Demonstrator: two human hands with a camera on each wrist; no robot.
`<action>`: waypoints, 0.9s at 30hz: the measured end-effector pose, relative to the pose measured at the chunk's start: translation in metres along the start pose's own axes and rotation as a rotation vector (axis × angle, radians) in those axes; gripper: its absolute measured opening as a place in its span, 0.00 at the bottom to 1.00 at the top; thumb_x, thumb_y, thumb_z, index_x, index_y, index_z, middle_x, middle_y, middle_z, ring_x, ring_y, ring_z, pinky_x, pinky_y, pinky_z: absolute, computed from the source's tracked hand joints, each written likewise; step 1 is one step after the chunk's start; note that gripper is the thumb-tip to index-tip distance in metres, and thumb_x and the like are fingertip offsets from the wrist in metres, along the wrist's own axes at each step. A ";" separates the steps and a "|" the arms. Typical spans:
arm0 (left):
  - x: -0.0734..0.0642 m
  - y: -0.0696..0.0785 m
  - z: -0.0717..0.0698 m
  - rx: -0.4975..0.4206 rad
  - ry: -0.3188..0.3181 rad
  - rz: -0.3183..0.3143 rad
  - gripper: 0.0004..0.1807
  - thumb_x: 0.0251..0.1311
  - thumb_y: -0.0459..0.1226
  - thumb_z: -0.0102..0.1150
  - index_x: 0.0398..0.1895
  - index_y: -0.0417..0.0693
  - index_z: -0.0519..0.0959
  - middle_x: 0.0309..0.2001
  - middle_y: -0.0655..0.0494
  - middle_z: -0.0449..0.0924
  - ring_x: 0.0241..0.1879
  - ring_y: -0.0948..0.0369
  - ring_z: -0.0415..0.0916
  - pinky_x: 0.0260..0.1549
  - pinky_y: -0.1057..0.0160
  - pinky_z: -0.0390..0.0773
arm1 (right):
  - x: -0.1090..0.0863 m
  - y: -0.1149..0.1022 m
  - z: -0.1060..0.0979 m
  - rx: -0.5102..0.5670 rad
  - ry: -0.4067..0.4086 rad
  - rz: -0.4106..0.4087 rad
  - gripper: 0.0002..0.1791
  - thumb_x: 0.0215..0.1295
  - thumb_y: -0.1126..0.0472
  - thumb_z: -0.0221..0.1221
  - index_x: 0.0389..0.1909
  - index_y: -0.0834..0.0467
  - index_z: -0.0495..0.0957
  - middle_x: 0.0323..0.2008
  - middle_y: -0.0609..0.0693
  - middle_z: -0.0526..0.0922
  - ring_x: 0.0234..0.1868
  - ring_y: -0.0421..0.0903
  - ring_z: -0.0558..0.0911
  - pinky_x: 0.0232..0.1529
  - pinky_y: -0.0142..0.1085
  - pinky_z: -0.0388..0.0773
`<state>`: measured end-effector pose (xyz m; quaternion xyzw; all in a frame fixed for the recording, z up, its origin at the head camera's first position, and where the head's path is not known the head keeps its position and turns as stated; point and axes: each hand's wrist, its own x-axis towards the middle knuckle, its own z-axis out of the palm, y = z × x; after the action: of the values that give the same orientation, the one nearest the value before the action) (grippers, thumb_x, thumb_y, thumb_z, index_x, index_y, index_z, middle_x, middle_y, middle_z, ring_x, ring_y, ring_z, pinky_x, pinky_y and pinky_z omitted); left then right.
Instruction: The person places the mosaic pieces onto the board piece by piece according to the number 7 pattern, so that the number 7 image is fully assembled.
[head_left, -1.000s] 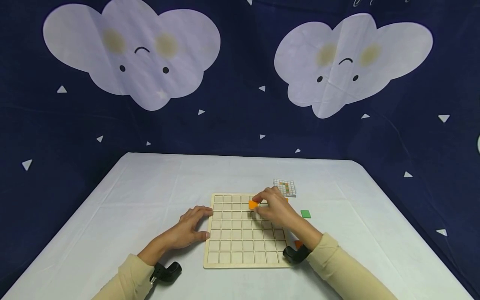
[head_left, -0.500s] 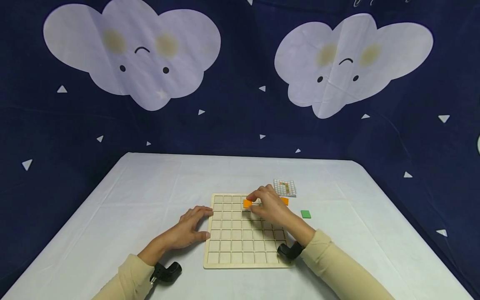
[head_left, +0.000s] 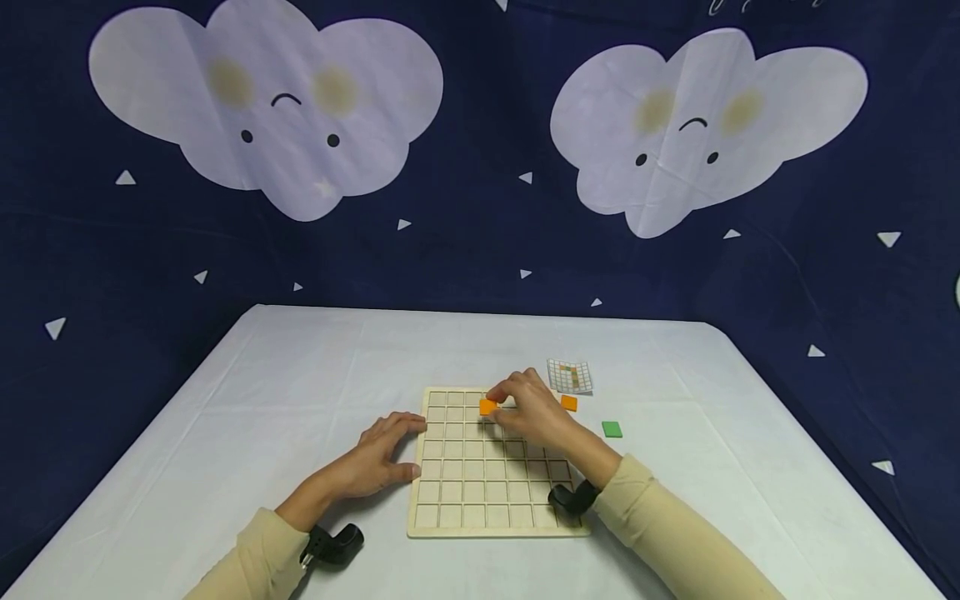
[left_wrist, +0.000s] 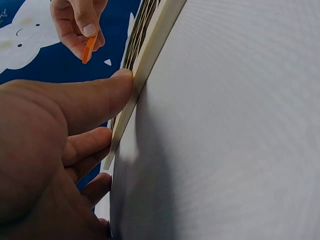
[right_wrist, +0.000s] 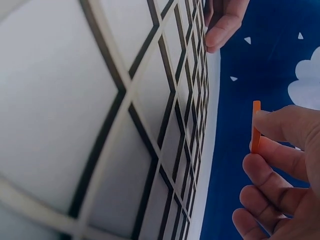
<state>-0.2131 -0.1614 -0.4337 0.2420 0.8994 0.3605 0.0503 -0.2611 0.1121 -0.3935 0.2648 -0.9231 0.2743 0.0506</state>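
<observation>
My right hand (head_left: pixel 534 410) pinches a small square orange tile (head_left: pixel 487 407) over the upper middle of a pale wooden grid board (head_left: pixel 472 492). In the right wrist view the tile (right_wrist: pixel 256 127) is seen edge-on between thumb and fingers, apart from the board. Along the board's left side, my left hand (head_left: pixel 378 458) touches the rim with thumb and fingers spread. The left wrist view has the thumb (left_wrist: pixel 100 97) against the board's edge. My right hand and forearm cover the board's upper right part.
A second orange tile (head_left: pixel 569 403) lies by the board's upper right edge, with a green tile (head_left: pixel 612 429) farther right. Behind the board is a small printed grid card (head_left: pixel 570 377). Everything stands on a white-covered table (head_left: pixel 300 367) before a dark blue cloth with clouds.
My right hand has moved left over the board with its orange tile, uncovering the other orange tile. A red-orange piece near the right wrist is now hidden. My left hand stays put.
</observation>
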 end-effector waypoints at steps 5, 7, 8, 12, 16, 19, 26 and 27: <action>0.000 -0.001 0.001 0.003 -0.003 -0.004 0.31 0.55 0.41 0.64 0.62 0.44 0.67 0.67 0.48 0.61 0.69 0.42 0.52 0.64 0.35 0.46 | 0.003 0.000 0.002 0.027 -0.021 0.000 0.12 0.57 0.59 0.63 0.43 0.54 0.82 0.38 0.47 0.79 0.45 0.48 0.70 0.42 0.38 0.69; 0.000 -0.001 0.001 0.001 -0.004 -0.006 0.31 0.55 0.41 0.64 0.62 0.44 0.67 0.67 0.48 0.61 0.69 0.42 0.51 0.64 0.35 0.46 | 0.004 0.000 0.003 0.031 -0.032 -0.001 0.12 0.58 0.59 0.63 0.44 0.55 0.82 0.39 0.47 0.79 0.45 0.49 0.71 0.43 0.39 0.70; 0.000 -0.001 0.001 0.000 -0.004 -0.006 0.31 0.55 0.40 0.64 0.62 0.44 0.67 0.67 0.48 0.61 0.69 0.42 0.51 0.64 0.35 0.46 | 0.005 0.000 0.003 0.031 -0.036 -0.004 0.12 0.58 0.59 0.63 0.44 0.55 0.82 0.39 0.47 0.79 0.45 0.49 0.71 0.43 0.39 0.70; 0.000 -0.001 0.001 -0.002 -0.004 -0.010 0.31 0.55 0.39 0.64 0.62 0.43 0.67 0.67 0.48 0.61 0.69 0.43 0.51 0.64 0.36 0.47 | 0.007 0.000 0.006 0.028 -0.048 -0.010 0.13 0.58 0.59 0.63 0.44 0.55 0.82 0.39 0.47 0.80 0.44 0.47 0.70 0.44 0.39 0.70; 0.000 -0.001 0.001 -0.004 -0.004 -0.012 0.31 0.55 0.39 0.64 0.62 0.43 0.67 0.67 0.48 0.61 0.69 0.44 0.52 0.64 0.36 0.47 | 0.009 0.000 0.007 0.022 -0.059 -0.012 0.13 0.59 0.59 0.63 0.45 0.55 0.82 0.39 0.47 0.80 0.44 0.46 0.70 0.44 0.39 0.70; 0.000 0.000 0.001 -0.004 -0.003 0.003 0.30 0.55 0.39 0.64 0.61 0.42 0.67 0.67 0.47 0.62 0.68 0.43 0.52 0.64 0.36 0.47 | 0.011 0.001 0.008 0.019 -0.067 -0.015 0.13 0.59 0.58 0.63 0.45 0.55 0.82 0.40 0.47 0.80 0.44 0.46 0.70 0.44 0.39 0.70; 0.000 0.001 0.001 0.000 -0.001 0.019 0.29 0.56 0.39 0.63 0.61 0.42 0.67 0.66 0.46 0.62 0.69 0.42 0.52 0.64 0.35 0.46 | 0.015 0.001 0.011 0.001 -0.074 -0.022 0.14 0.58 0.59 0.63 0.45 0.55 0.82 0.40 0.48 0.80 0.43 0.44 0.70 0.46 0.40 0.69; 0.000 0.000 0.001 0.001 -0.002 0.018 0.29 0.56 0.39 0.63 0.61 0.42 0.67 0.66 0.46 0.62 0.69 0.42 0.51 0.64 0.35 0.45 | 0.016 0.001 0.012 -0.003 -0.073 -0.024 0.14 0.58 0.59 0.64 0.45 0.55 0.82 0.40 0.48 0.80 0.43 0.45 0.70 0.46 0.40 0.69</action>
<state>-0.2127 -0.1607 -0.4340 0.2505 0.8973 0.3604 0.0479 -0.2745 0.0993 -0.4002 0.2858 -0.9214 0.2624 0.0204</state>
